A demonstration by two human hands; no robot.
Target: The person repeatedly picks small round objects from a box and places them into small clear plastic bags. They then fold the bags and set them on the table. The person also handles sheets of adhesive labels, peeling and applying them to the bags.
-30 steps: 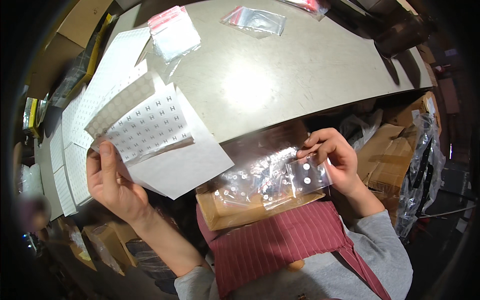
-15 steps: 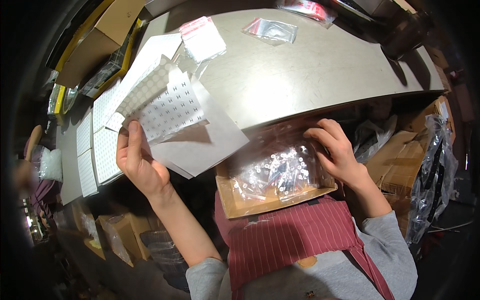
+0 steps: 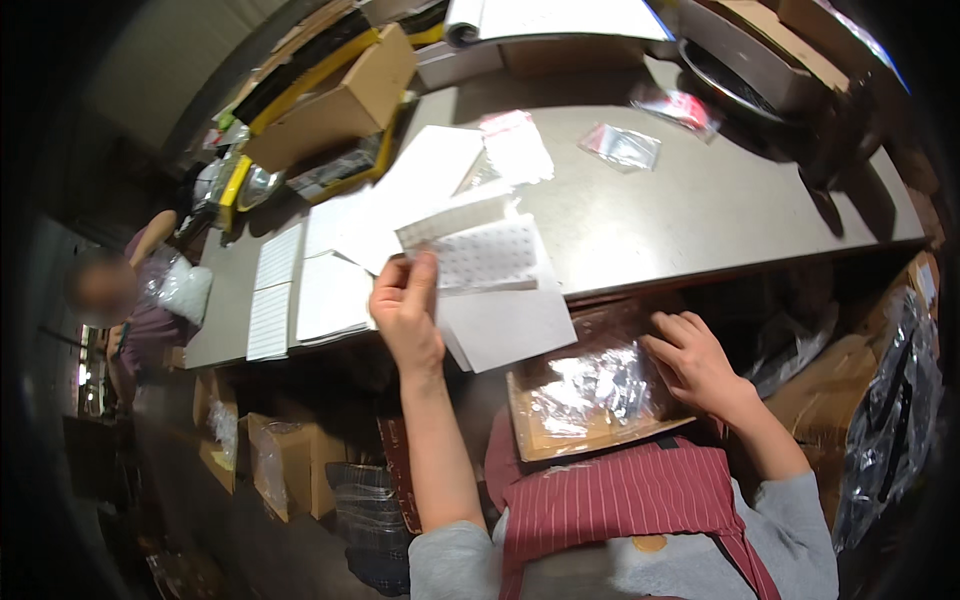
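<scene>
My left hand [image 3: 408, 312] pinches the edge of a white sticker sheet [image 3: 490, 258] with rows of small dark marks, its upper part folded over. Plain white sheets [image 3: 505, 330] lie just beneath it, jutting past the table's front edge. In front of my body, a shallow cardboard box [image 3: 570, 440] contains shiny clear plastic bags [image 3: 610, 385] with small pieces inside, blurred by glare. At the box's right side is my right hand [image 3: 700, 365], its fingers loosely bent and apart; I see nothing held in it, though its thumb is hidden.
On the grey table [image 3: 620, 225] lie stacks of printed sheets [image 3: 335, 295], a pile of clear zip bags [image 3: 518, 148] and another small bag [image 3: 622, 148]. Cardboard boxes [image 3: 330, 110] stand at the back left. Plastic-wrapped cartons [image 3: 840, 400] sit on the right. Another person [image 3: 150, 290] is at the far left.
My view has swung left, so the whole scene sits further right. My left hand still grips the sticker sheet, which looks more folded and tilted. My right hand stays by the box.
</scene>
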